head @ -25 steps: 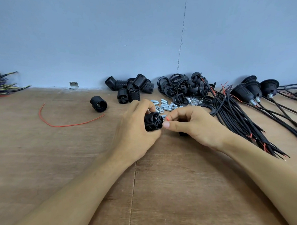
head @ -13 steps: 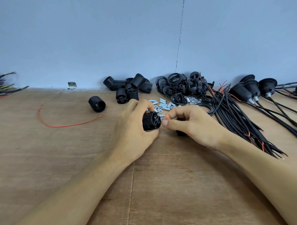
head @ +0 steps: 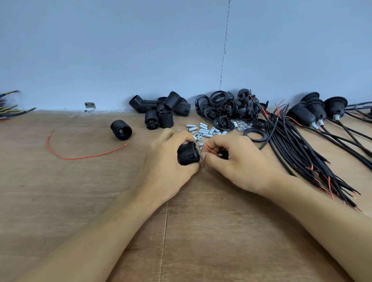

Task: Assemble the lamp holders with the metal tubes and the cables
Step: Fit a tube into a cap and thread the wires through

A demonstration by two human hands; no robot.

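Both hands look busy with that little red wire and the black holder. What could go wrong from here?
1. The right hand pinches a thin red wire right beside the lamp holder that the left hand grips. The wire could bend or miss its opening.
2. The metal tubes lie loose just behind the hands, and a nudge might scatter them.
3. The cable bundle lies close to the right forearm and might snag.
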